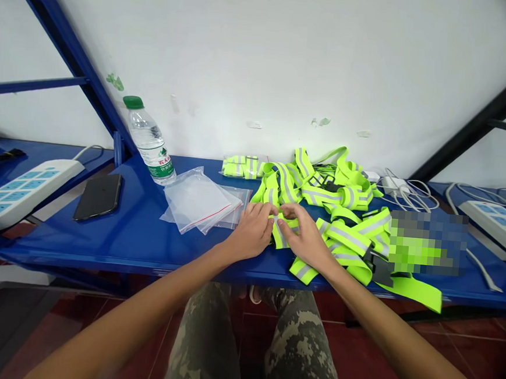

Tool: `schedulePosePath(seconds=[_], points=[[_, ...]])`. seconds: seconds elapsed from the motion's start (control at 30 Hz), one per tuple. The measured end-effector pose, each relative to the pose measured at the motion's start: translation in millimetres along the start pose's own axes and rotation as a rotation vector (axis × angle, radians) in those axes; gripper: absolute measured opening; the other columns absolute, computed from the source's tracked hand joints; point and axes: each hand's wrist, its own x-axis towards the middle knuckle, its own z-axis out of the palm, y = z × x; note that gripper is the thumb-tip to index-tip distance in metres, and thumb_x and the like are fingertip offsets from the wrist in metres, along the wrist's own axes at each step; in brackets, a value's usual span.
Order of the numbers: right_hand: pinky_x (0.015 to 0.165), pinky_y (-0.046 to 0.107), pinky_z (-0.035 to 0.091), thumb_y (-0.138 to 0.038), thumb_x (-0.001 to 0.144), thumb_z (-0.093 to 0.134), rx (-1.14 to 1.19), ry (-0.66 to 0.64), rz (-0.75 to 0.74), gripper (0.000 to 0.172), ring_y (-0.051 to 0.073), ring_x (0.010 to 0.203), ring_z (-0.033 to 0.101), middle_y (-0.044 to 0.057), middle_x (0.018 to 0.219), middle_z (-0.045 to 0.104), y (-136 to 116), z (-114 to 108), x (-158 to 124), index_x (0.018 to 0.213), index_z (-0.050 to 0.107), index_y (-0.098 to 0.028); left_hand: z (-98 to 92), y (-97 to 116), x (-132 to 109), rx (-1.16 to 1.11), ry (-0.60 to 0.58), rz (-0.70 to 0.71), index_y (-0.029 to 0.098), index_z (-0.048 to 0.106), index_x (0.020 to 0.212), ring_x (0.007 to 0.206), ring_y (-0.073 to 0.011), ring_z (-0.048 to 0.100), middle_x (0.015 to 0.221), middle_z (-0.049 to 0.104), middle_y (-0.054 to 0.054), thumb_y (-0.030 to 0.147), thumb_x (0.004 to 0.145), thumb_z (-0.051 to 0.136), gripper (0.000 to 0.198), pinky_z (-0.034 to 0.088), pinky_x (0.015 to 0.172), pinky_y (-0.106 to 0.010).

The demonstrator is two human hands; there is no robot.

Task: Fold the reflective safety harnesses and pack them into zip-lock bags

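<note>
My left hand (255, 229) and my right hand (302, 235) are close together near the front of the blue table, fingers curled around a neon-yellow reflective strap (281, 234) with a grey stripe. Parts of that strap are hidden under my fingers. To the right and behind lies a tangled heap of similar reflective straps (349, 238), with a black buckle (379, 268) near the table's front edge. Left of my left hand, several clear zip bags (199, 200) with red seal lines overlap flat on the table. A packed bag of folded straps (242, 166) rests by the wall.
A water bottle (153, 146) with a green cap stands at the back left. Nearby lie a dark phone (99, 196) and a white power strip (25, 192). On the right are a white charger cable (410, 193) and another power strip (499, 223). Blue frame posts (82, 71) rise at the left.
</note>
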Motion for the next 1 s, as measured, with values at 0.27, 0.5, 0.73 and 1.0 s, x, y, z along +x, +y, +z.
schedulePosePath(seconds=[0.27, 0.5, 0.73, 1.0], points=[[0.093, 0.045, 0.051, -0.025, 0.098, 0.048, -0.233, -0.101, -0.293, 0.023, 0.026, 0.103, 0.060, 0.011, 0.103, 0.066, 2, -15, -13, 0.104, 0.069, -0.019, 3.9, 5, -1, 0.143, 0.180, -0.073, 0.020, 0.059, 0.105, 0.114, -0.0291, 0.046, 0.117, 0.051, -0.011, 0.023, 0.092, 0.050, 0.017, 0.038, 0.097, -0.047], [0.105, 0.050, 0.048, -0.047, 0.088, 0.066, -0.356, -0.278, -0.356, 0.058, 0.031, 0.124, 0.055, 0.015, 0.134, 0.057, 5, -29, -17, 0.136, 0.052, -0.016, 5.2, 0, 6, 0.035, 0.188, -0.025, 0.019, 0.053, 0.092, 0.087, -0.0212, 0.053, 0.089, 0.057, -0.005, 0.016, 0.087, 0.050, 0.007, 0.042, 0.083, -0.037], [0.104, 0.051, 0.049, -0.034, 0.096, 0.053, -0.438, -0.300, -0.414, 0.045, 0.032, 0.121, 0.057, 0.018, 0.129, 0.061, 6, -26, -14, 0.135, 0.052, -0.012, -7.6, 2, 18, -0.154, 0.169, -0.178, 0.021, 0.050, 0.086, 0.057, -0.0143, 0.050, 0.060, 0.048, 0.006, 0.021, 0.083, 0.055, 0.006, 0.037, 0.061, -0.029], [0.091, 0.040, 0.049, -0.038, 0.102, 0.040, -0.288, -0.254, -0.292, 0.029, 0.027, 0.103, 0.064, 0.012, 0.106, 0.069, 8, -24, -4, 0.108, 0.061, -0.018, -16.8, 6, -3, -0.098, 0.261, -0.055, 0.020, 0.051, 0.100, 0.087, -0.0199, 0.062, 0.090, 0.064, -0.006, 0.031, 0.096, 0.043, 0.014, 0.046, 0.081, -0.033]])
